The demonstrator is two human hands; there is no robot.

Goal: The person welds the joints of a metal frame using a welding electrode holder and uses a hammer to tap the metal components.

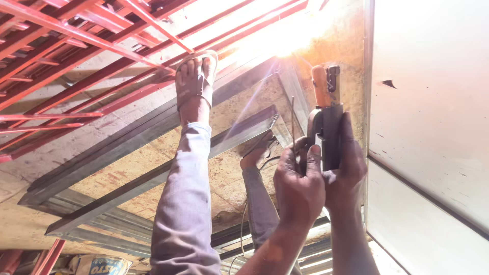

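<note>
The right hand [345, 170] is wrapped tight around a black welding clamp [326, 122] with an orange-tipped lever. The left hand [299, 183] closes beside it, pinching a thin grey rod [293, 122]. Below lie long dull steel bars [153, 130] and red-painted frames [76, 46], one sandalled foot [194, 81] resting on them.

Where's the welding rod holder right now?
In the head view, right of centre: the welding rod holder is gripped in the right hand, with the left hand beside it, next to the pale wall panel.
</note>
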